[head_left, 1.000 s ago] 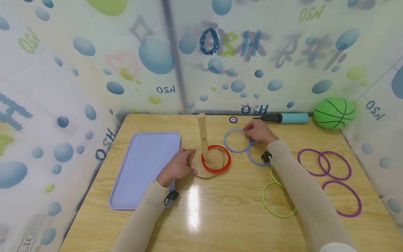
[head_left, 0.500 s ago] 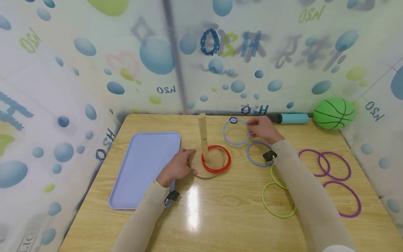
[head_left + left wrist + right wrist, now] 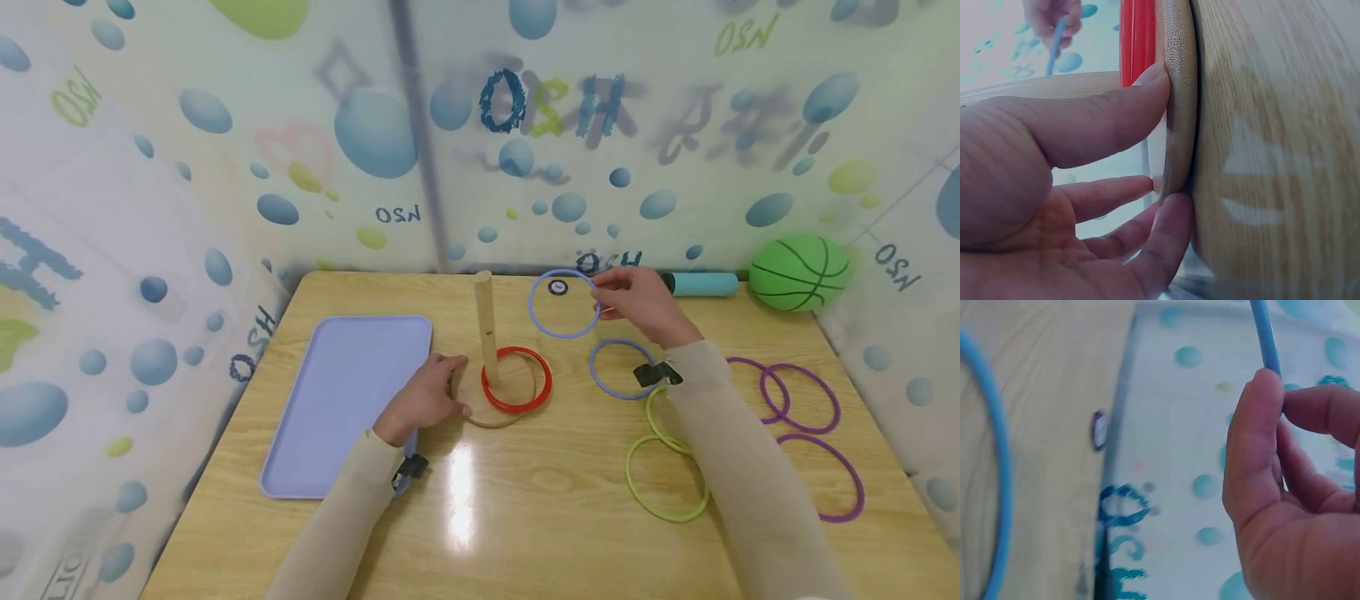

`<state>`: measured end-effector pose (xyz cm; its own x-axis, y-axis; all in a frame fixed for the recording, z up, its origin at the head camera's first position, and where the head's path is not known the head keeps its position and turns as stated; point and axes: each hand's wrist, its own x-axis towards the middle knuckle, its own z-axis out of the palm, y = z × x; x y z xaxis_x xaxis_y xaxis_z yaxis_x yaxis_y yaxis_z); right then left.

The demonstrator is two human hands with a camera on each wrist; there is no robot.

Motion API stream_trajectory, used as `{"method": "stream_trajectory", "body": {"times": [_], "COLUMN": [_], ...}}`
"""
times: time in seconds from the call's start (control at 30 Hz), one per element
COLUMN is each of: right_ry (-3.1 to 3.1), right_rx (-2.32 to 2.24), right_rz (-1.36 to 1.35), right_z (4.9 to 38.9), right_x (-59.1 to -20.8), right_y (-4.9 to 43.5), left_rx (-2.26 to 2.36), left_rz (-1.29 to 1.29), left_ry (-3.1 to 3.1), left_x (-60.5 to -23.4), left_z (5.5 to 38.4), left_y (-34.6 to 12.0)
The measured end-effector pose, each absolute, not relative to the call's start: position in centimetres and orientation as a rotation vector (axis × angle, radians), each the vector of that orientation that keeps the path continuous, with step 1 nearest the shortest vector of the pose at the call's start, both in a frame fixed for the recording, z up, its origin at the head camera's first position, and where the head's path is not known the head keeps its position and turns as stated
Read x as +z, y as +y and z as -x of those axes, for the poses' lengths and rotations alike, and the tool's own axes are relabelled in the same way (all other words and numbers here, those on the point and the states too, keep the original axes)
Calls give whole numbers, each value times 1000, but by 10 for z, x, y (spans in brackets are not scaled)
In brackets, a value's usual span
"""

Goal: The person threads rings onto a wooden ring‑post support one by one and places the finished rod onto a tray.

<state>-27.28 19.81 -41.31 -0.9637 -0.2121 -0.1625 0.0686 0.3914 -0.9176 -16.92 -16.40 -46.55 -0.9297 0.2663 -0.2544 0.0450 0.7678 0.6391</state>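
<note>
My left hand [image 3: 426,396] holds the left edge of a round wooden base [image 3: 516,379], its thumb and fingers on the rim in the left wrist view. An upright wooden post [image 3: 487,329] rises from the base. Red rings [image 3: 550,385] lie around the post's foot, stacked on the base. My right hand [image 3: 647,304] pinches a light blue ring [image 3: 564,337] by its right side between thumb and fingers, raised above the table. In the right wrist view the ring [image 3: 1264,334] shows only in part. A second blue ring [image 3: 592,367] lies on the table below that hand.
Yellow-green rings [image 3: 671,520] and several purple rings [image 3: 862,492] lie at the right, partly under the right sleeve. A lavender tray [image 3: 348,400] is left of the base. Along the back are a round sticker [image 3: 557,287], a blue pump [image 3: 705,284] and a green ball [image 3: 799,272].
The right hand has lifted the blue ring off the table, moving it up and away from the other blue ring. The left hand and the base have stayed put.
</note>
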Motion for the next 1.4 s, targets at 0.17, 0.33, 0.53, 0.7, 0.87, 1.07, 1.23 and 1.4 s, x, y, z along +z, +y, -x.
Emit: {"method": "stream_trajectory", "body": {"times": [0.17, 0.33, 0.53, 0.7, 0.87, 1.07, 1.23, 1.4], "right_ry": [2338, 2275, 2235, 2213, 2152, 2011, 2032, 2040], "right_rx": [-1669, -1758, -1903, -1977, -2050, -2172, -2144, -2126], "right_rz": [183, 269, 303, 372, 450, 496, 509, 437], "right_z": [258, 245, 225, 210, 201, 195, 195, 196], "right_x": [-394, -377, -356, -335, -321, -317, -322, -340], "right_y": [197, 196, 195, 191, 181, 159, 138, 122], "left_rx": [944, 937, 942, 944, 945, 948, 951, 947], "left_rz": [-243, -250, -260, -244, -234, -240, -263, -297], "left_ry": [2633, 2643, 2648, 2636, 2632, 2635, 2644, 2661], "left_x": [-465, -466, -467, -468, -467, -468, -468, -469], "left_z": [169, 169, 170, 169, 168, 169, 169, 168], "left_y": [-165, -166, -166, -166, -166, -165, -165, -166]}}
